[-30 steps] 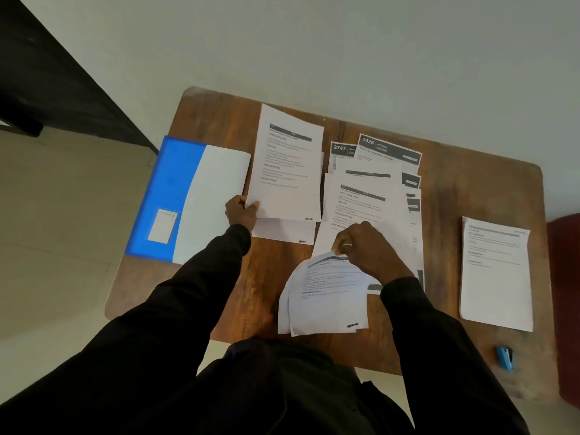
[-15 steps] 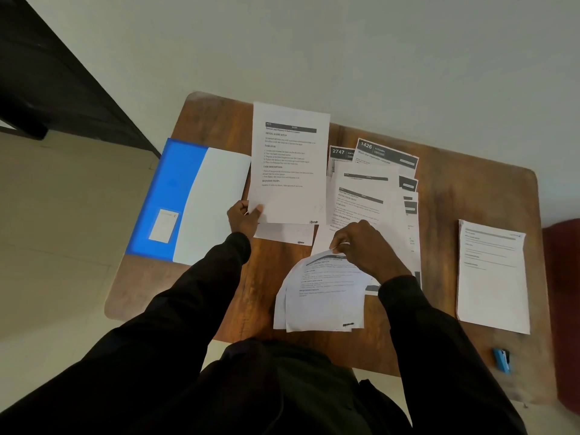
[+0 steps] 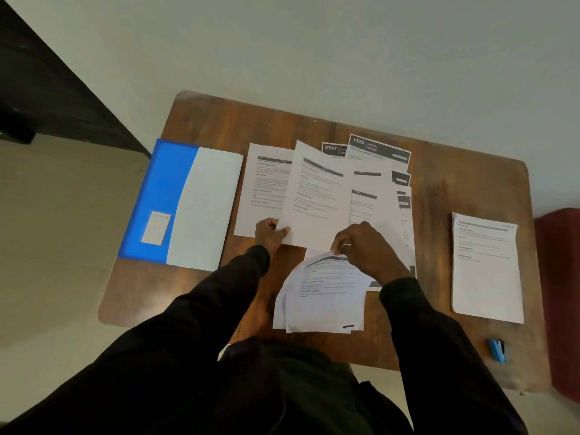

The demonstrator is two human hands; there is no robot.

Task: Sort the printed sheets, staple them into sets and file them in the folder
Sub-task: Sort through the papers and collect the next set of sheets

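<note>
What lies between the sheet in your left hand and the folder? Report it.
Only a flat sheet on the table, lying between the held sheet in the left hand and the folder. Nothing upright stands there; the held sheet could probably pass over it.

Wooden table (image 3: pixel 219 127) bearing blue folder (image 3: pixel 169 196), printed sheets (image 3: pixel 485 265), blue stapler (image 3: pixel 496 350).

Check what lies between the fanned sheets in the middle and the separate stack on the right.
Only bare table separates the fanned sheets from the stack, as the head view shows.
</note>
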